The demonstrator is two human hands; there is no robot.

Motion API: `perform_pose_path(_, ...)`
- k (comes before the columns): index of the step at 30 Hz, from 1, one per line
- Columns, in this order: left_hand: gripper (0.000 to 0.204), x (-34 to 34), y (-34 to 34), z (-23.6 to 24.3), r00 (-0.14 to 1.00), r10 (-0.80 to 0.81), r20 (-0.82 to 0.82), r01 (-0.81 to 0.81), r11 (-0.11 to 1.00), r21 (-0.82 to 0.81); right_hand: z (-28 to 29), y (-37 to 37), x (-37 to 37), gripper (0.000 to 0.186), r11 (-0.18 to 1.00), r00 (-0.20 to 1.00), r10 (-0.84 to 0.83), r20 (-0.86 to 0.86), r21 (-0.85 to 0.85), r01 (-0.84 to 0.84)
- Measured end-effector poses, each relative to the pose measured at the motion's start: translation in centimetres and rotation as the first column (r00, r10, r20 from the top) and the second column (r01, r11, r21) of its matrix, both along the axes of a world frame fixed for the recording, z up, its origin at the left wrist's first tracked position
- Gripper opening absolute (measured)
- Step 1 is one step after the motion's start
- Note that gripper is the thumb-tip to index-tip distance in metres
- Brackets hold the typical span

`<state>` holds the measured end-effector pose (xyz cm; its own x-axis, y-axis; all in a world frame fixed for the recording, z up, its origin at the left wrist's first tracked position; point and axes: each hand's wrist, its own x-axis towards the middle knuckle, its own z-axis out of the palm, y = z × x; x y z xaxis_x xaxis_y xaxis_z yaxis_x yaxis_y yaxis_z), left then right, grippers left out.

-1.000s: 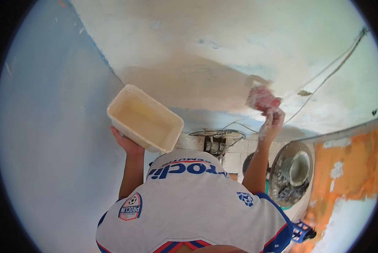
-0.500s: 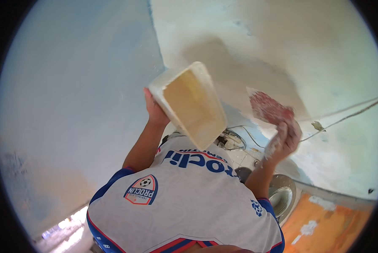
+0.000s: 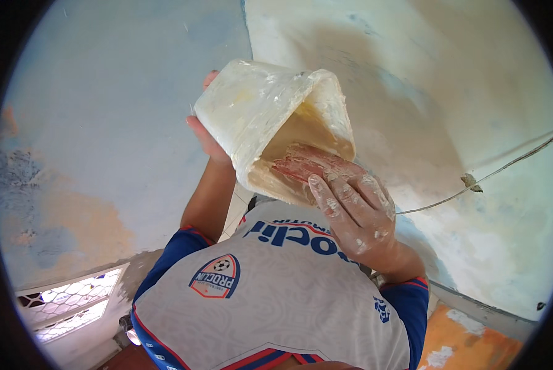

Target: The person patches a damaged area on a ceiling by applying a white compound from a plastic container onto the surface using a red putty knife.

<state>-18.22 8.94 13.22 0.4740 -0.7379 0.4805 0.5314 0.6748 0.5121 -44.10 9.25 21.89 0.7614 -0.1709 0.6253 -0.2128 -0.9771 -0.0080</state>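
My left hand (image 3: 205,132) grips a cream, paste-smeared rectangular plastic tub (image 3: 258,111) from behind, tilted with its mouth toward me and to the right. My right hand (image 3: 353,213), dusted with white paste, holds a flat reddish scraper blade (image 3: 304,163) that reaches into the tub's mouth against the pale paste inside. Both hands are raised in front of a wall corner. The blade's far end is hidden inside the tub.
A pale blue wall (image 3: 104,123) is on the left and a whitish, patchy plastered wall (image 3: 443,92) on the right. A thin cable (image 3: 504,166) runs across the right wall. A white lattice vent (image 3: 67,305) sits low left. Orange floor (image 3: 467,342) shows at lower right.
The tub has been raised and tipped further toward me. My right hand has moved left from beside the tub and put the scraper into its mouth. The view has swung left.
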Motion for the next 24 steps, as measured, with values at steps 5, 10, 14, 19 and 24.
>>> perform_pose_path(5,0.082,-0.9,0.2,0.9,1.0,0.005,-0.024,-0.006,0.999,-0.045,0.3,0.0,0.0,0.042,1.0,1.0,0.009,0.02,-0.029,-0.008)
perform_pose_path(10,0.081,-1.2,-0.3,0.5,0.989,-0.006,0.15,0.017,0.997,-0.072,-0.3,-0.7,-0.6,0.044,1.0,1.0,0.015,0.0,0.011,-0.015)
perform_pose_path(14,0.093,-2.2,-0.8,-0.6,0.992,0.044,0.122,-0.046,0.999,0.007,-1.5,-0.9,-1.1,0.046,0.999,1.0,-0.014,0.013,0.039,0.014)
perform_pose_path(19,0.089,-2.5,-1.4,-2.7,0.989,-0.022,0.149,0.019,1.0,0.024,-1.9,-0.8,-2.2,0.045,0.997,0.995,-0.077,0.067,0.038,0.075)
perform_pose_path(24,0.084,-3.1,-2.1,-6.5,1.0,-0.023,-0.001,0.022,0.972,0.232,-2.4,-0.3,-3.5,0.035,0.943,0.931,-0.269,0.249,0.263,0.202)
